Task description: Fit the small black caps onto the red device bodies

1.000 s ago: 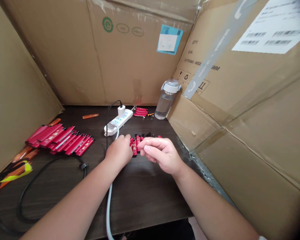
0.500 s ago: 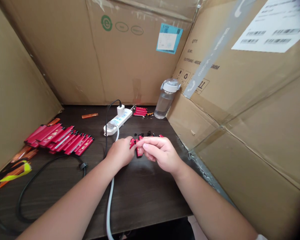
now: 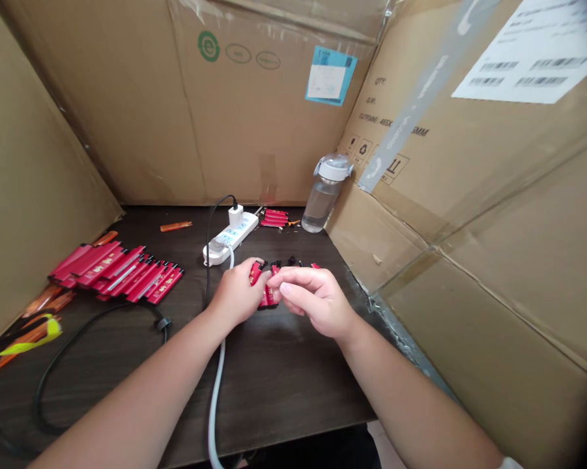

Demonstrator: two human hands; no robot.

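Observation:
My left hand (image 3: 238, 292) is closed on a flat red piece (image 3: 255, 273) with gold print and a black end, which shows above the thumb. Just right of it, other red pieces with black ends (image 3: 272, 297) lie on the dark table between my two hands. Thumb and fingers of my right hand (image 3: 317, 301) are pinched together beside these pieces. Whatever those fingertips hold, if anything, is too small to make out. Small black bits (image 3: 292, 260) lie just beyond the hands.
On the left lies a pile of red pieces (image 3: 127, 270), with orange-brown strips (image 3: 43, 301) beside it. A white power strip (image 3: 230, 238) with cables and a clear water bottle (image 3: 321, 195) stand farther back. Cardboard walls (image 3: 254, 130) enclose the table (image 3: 283, 384).
My left hand has shifted slightly left, and more of its red piece shows. More of the red pieces between the hands is uncovered. My right hand has barely moved.

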